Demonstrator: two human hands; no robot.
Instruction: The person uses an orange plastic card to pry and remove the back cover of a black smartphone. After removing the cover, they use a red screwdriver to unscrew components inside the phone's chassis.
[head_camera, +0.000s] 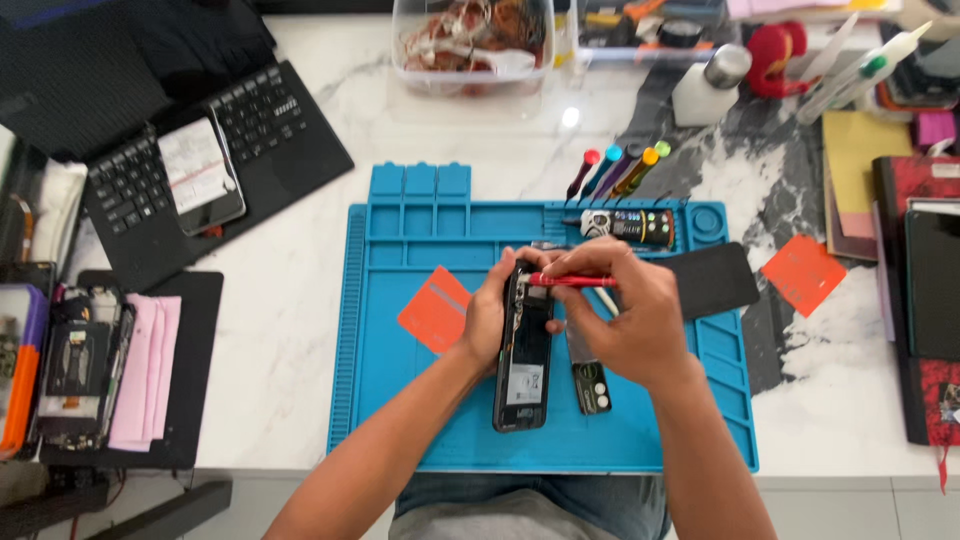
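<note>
An opened black phone (523, 372) with its back removed lies on a blue repair mat (400, 400). My left hand (490, 315) grips the phone's upper left edge. My right hand (625, 310) holds a red-handled screwdriver (572, 281) almost level, its tip at the phone's top end. A small dark camera part (592, 386) lies on the mat just right of the phone, below my right hand.
An orange card (432, 310) lies left of the phone, a black pad (715, 280) right of it. Coloured screwdrivers (615, 170) and a bit holder (630, 226) sit at the mat's top. A keyboard with a phone on it (205, 170) lies far left, another orange card (803, 273) right.
</note>
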